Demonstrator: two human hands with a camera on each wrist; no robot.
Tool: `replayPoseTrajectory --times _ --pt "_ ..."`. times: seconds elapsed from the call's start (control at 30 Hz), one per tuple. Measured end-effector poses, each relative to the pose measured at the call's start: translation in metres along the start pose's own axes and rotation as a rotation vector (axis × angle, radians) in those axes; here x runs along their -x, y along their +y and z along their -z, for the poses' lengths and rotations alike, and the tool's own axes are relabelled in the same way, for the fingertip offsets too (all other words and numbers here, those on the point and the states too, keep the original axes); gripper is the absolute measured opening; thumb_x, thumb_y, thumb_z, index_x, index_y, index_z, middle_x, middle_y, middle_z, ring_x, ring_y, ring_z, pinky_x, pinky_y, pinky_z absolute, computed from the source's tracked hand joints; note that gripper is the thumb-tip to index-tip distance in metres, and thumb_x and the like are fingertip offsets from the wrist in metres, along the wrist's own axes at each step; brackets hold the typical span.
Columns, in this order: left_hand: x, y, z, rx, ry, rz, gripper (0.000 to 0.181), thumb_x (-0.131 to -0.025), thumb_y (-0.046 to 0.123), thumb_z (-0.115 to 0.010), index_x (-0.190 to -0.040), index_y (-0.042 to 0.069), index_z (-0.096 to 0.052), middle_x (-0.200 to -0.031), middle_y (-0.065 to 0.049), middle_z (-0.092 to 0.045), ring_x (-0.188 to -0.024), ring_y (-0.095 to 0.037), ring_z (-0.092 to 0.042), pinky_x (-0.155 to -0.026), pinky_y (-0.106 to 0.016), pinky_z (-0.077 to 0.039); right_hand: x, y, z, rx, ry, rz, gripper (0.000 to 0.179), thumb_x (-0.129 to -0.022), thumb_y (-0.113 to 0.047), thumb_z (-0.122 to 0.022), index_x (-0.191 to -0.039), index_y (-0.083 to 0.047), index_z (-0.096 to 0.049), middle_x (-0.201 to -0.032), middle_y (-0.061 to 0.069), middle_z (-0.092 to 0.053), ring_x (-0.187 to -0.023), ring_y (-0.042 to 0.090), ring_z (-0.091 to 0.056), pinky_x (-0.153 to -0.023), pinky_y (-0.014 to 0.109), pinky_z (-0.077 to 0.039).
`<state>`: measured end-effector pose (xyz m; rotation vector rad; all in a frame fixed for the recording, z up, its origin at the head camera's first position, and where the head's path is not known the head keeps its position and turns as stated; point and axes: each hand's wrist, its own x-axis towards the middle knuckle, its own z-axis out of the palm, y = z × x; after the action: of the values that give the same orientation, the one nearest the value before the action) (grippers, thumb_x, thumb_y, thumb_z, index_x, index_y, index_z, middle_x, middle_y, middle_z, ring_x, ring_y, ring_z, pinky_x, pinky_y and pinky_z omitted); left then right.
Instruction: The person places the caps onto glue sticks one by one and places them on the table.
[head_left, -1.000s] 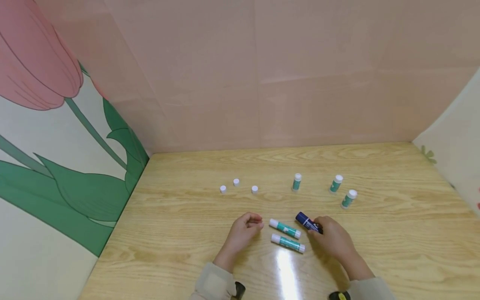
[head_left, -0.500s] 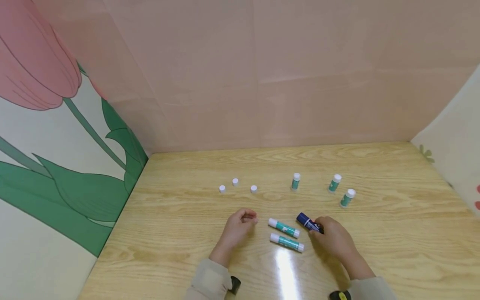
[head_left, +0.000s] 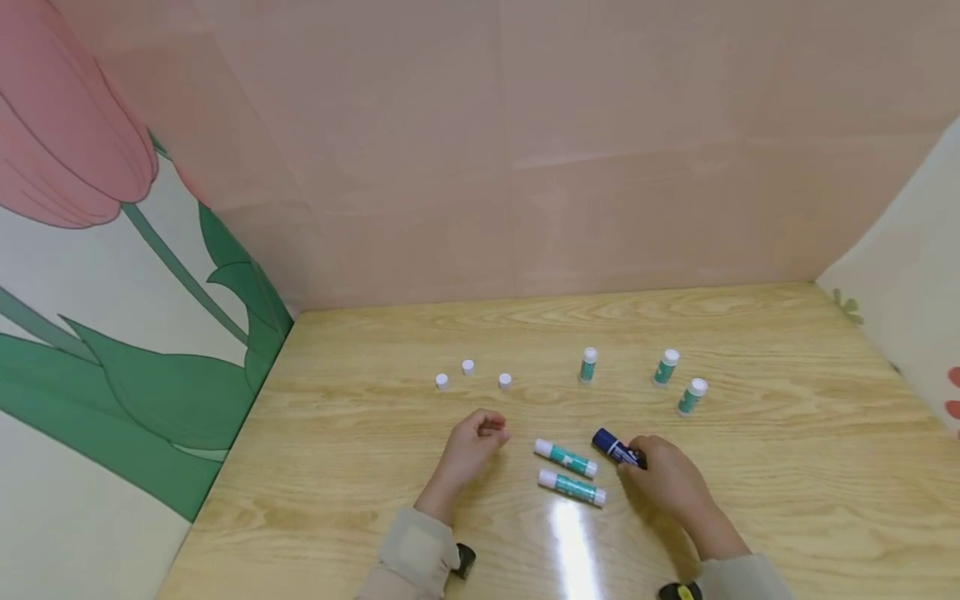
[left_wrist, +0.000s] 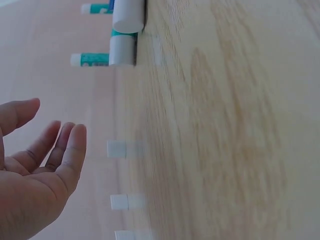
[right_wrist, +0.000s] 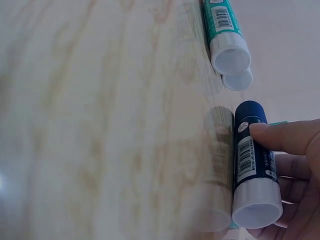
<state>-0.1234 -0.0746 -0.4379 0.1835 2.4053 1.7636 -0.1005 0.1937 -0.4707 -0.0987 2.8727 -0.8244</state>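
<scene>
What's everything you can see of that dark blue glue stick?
The dark blue glue stick is a plastic-looking tube with a blue end, a label with barcode and white print, and a whitish opposite end. It lies on its side on the wood-grained table, blue end pointing away and left, beside two teal glue sticks. The right hand grips it.

The right hand (head_left: 670, 479) grips the dark blue tube (head_left: 617, 447); the left hand (head_left: 468, 446) has loosely curved fingers (head_left: 491, 416). Two green-and-white tubes (head_left: 567, 458) lie on the bench (head_left: 337, 450) between them.
</scene>
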Motion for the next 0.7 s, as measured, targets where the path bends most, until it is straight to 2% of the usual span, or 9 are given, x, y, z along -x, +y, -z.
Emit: replayPoseTrajectory --times 0.13,0.4,0.7 --pt "0.004 0.010 0.001 -0.002 -0.002 -0.021 0.020 -0.080 0.002 -0.058 -0.097 -0.009 -0.054 -0.094 -0.021 -0.055 -0.084 -0.027 -0.055 -0.070 -0.030 -0.046 0.000 0.000 0.002 -0.008 -0.010 -0.001 0.033 -0.078 -0.018 -0.062 -0.101 0.006 -0.056 -0.093 0.017 -0.056 -0.082 0.028 -0.053 -0.069 0.046 -0.042" --pt "-0.012 -0.019 -0.002 -0.039 -0.003 -0.024 0.025 -0.081 0.007 -0.058 -0.100 -0.007 -0.053 -0.100 -0.018 -0.054 -0.089 -0.024 -0.054 -0.075 -0.031 -0.045 0.001 -0.001 0.003 -0.017 -0.014 -0.008 0.033 -0.080 -0.019 -0.060 -0.101 0.006 -0.056 -0.095 0.018 -0.057 -0.085 0.031 -0.053 -0.071 0.047 -0.042" --pt "-0.018 -0.021 0.001 -0.104 0.006 0.005 0.028 -0.080 0.010 -0.058 -0.103 -0.005 -0.052 -0.103 -0.015 -0.053 -0.093 -0.025 -0.051 -0.077 -0.034 -0.043 0.000 0.000 0.003 -0.034 0.030 0.025 0.029 -0.079 -0.016 -0.060 -0.098 0.005 -0.057 -0.085 0.011 -0.058 -0.075 0.022 -0.053 -0.066 0.042 -0.043"
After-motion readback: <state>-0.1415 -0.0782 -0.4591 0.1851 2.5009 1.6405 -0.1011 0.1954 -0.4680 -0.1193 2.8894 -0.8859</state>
